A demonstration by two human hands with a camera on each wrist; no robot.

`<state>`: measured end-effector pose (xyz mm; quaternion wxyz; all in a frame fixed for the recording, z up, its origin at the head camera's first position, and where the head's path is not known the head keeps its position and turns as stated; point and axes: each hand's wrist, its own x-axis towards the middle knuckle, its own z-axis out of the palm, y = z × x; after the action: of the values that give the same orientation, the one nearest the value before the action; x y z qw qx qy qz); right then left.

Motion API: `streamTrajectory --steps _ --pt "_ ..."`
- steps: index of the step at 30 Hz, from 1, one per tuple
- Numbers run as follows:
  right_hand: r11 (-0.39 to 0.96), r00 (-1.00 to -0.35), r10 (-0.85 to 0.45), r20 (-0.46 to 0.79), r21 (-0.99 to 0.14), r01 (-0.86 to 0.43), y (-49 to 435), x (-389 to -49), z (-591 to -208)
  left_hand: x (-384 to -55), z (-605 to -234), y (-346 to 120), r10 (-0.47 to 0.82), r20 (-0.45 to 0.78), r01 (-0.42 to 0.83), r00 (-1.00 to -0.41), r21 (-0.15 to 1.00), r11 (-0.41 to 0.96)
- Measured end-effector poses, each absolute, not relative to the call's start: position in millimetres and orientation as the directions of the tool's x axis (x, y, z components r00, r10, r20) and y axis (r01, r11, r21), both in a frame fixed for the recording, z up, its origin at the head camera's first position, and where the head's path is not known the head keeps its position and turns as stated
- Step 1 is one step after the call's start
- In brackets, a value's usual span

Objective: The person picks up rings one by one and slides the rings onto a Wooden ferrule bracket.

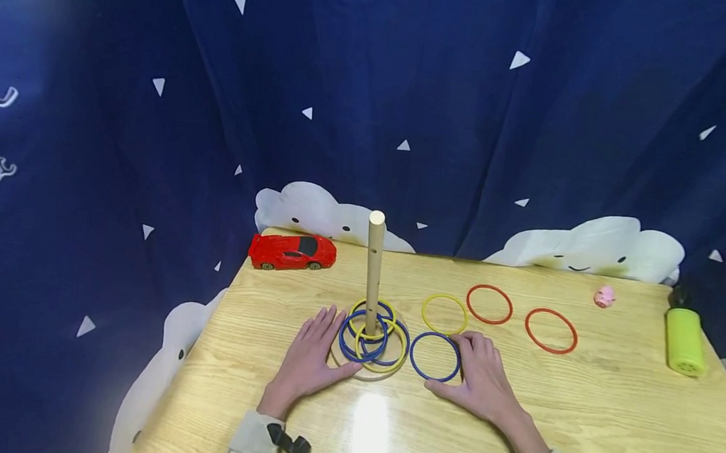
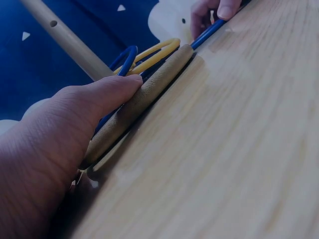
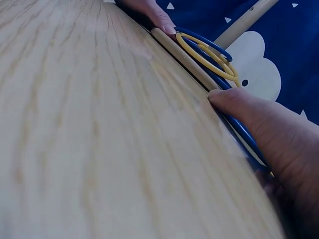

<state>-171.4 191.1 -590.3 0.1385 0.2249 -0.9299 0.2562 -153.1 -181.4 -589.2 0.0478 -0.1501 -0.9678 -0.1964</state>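
A wooden ring-toss stand (image 1: 373,277) has a round base and an upright post, with several blue and yellow rings overlapping around its foot. My left hand (image 1: 309,364) holds the left side of the base, fingers along the far edge. In the left wrist view its thumb (image 2: 117,92) lies against the base rim (image 2: 137,102). Just right of the stand, a blue ring (image 1: 411,357) lies flat on the table. My right hand (image 1: 480,379) spans that ring between the thumb at its near edge and the fingers at its far right edge.
Behind the blue ring lie a yellow ring (image 1: 446,295) and two red rings (image 1: 491,287). A red toy car (image 1: 293,252) sits at the back left. At the right are a small pink pig figure (image 1: 604,297) and a lime-green bottle (image 1: 684,341). A dark blue curtain (image 1: 373,99) hangs behind the table.
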Motion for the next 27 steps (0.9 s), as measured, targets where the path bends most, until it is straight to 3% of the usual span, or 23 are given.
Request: streamTrajectory --steps 27 --pt "0.73 -0.82 -0.374 0.434 -0.408 -0.549 190.7 -173.2 -589.3 -153.2 -589.3 -181.5 0.275 0.163 0.317 -0.947 0.365 0.875"
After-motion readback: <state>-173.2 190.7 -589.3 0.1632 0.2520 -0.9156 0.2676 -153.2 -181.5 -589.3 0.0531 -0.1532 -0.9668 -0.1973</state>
